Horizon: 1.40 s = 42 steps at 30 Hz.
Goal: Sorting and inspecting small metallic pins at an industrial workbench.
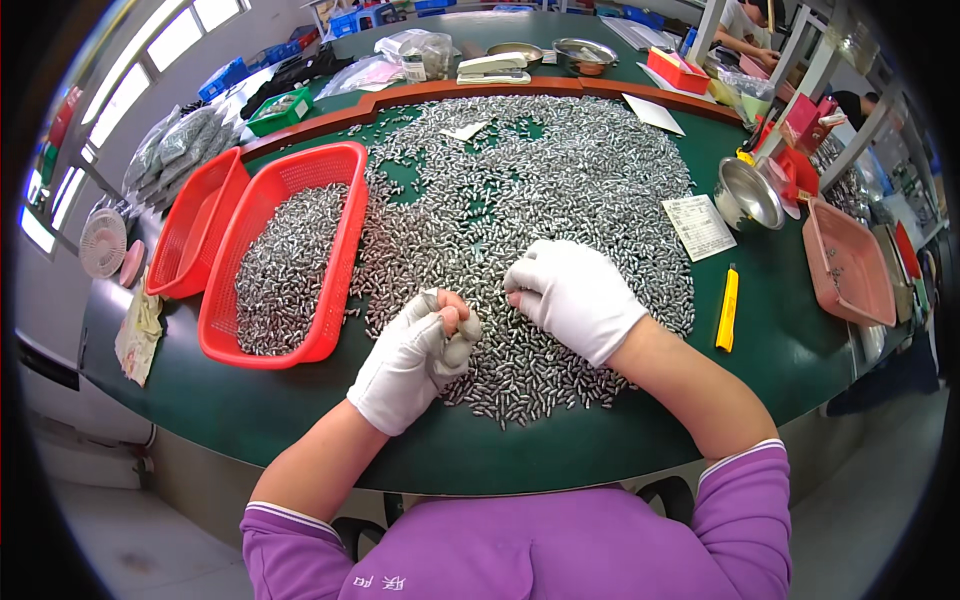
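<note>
Small silvery metal pieces (590, 170), bullet-shaped, lie in a thick spread over the green tabletop. Over the near part of this spread is my left hand (418, 352), in a white glove with bare thumb and fingertip. Its fingers are curled in and the thumb meets the forefinger; whatever is between them is too small or hidden. My right hand (575, 297), gloved in white too, sits a little farther off to the right, just above the pieces. Its fingers bend down into a pinch, with the tips mostly hidden. Left of my hands, a red plastic basket (345, 270) holds a heap of the same pieces.
A second red basket (207, 225) stands farther left. On the right lie a printed paper slip (697, 228), a yellow cutter knife (727, 308), a metal bowl (750, 193) and a pink basin (850, 290). A wooden rail (400, 97) edges the far side. Another person (745, 35) sits at the far right.
</note>
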Tool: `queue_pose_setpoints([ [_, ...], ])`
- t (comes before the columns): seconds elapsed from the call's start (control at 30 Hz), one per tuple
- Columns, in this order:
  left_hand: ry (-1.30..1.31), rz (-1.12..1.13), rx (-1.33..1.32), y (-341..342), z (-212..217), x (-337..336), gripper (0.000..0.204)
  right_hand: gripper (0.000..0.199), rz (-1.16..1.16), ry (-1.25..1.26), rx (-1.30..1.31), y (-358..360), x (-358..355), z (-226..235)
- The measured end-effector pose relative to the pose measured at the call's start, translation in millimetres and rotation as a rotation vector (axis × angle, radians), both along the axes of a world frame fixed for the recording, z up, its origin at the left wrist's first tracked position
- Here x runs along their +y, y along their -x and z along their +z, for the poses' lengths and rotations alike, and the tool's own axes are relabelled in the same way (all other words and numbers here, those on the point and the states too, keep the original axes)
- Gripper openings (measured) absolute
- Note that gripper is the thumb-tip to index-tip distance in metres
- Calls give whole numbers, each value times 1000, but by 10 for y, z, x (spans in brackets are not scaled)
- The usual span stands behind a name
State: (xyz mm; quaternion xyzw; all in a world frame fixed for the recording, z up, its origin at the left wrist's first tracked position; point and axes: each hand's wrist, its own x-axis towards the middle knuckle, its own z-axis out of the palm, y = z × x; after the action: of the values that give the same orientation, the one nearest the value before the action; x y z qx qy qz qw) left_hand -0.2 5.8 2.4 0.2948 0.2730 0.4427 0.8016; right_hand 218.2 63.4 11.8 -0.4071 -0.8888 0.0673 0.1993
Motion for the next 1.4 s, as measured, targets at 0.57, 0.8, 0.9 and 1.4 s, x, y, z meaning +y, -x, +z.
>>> queue_pose_setpoints([
  [0.57, 21, -10, 72, -31, 33, -28, 20, 29, 160, 77, 419, 112, -166, 186],
  [0.8, 15, -19, 70, -38, 49, -34, 25, 15, 60, 61, 7, 36, -36, -66],
  [0.9, 18, -21, 68, -42, 60, -37, 26, 10, 55, 58, -51, 40, -35, -67],
  [1.4, 9, -33, 10, -44, 39, -18, 21, 10, 11, -6, -114, 1, -80, 16],
])
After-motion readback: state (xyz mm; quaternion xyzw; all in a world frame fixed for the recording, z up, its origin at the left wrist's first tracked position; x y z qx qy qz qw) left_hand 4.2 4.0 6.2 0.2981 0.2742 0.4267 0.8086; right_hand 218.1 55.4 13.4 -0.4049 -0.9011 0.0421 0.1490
